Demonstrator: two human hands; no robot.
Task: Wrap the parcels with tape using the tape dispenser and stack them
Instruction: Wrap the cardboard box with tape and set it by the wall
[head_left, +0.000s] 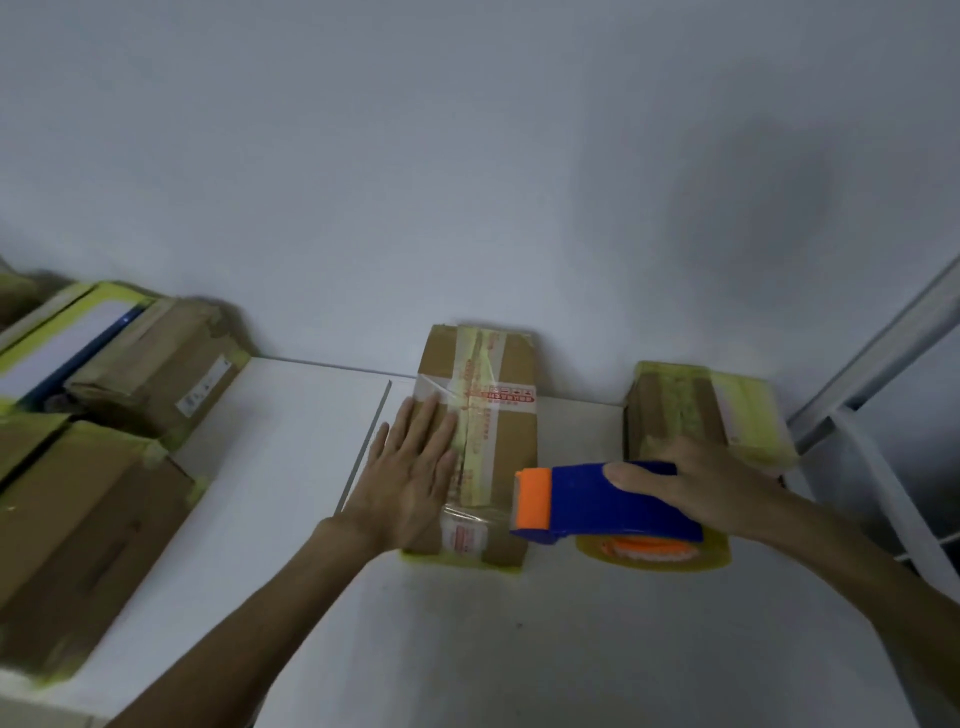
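The parcel being wrapped (491, 364) lies on the white table (467, 649) with its far end against the wall, between the two hands, and already carries pale tape lengthwise and clear tape across it. The left hand (410, 467) lies flat on the left half of its top, fingers straight and only slightly spread, pressing down and holding nothing. The right hand (696, 483) is to the right of this parcel, fingers and thumb curled round the blue body of the tape dispenser (597, 501). The dispenser's orange front end sits at the parcel's near right corner, and its yellowish tape roll (654, 553) hangs below, just above the table. Counted: one dispenser, one roll, two hands. A second taped parcel (691, 410) stands to the right, behind the right hand, apart from the first. At the table's left edge is a cluster of boxes (130, 389), at least three, though the exact number cannot be told
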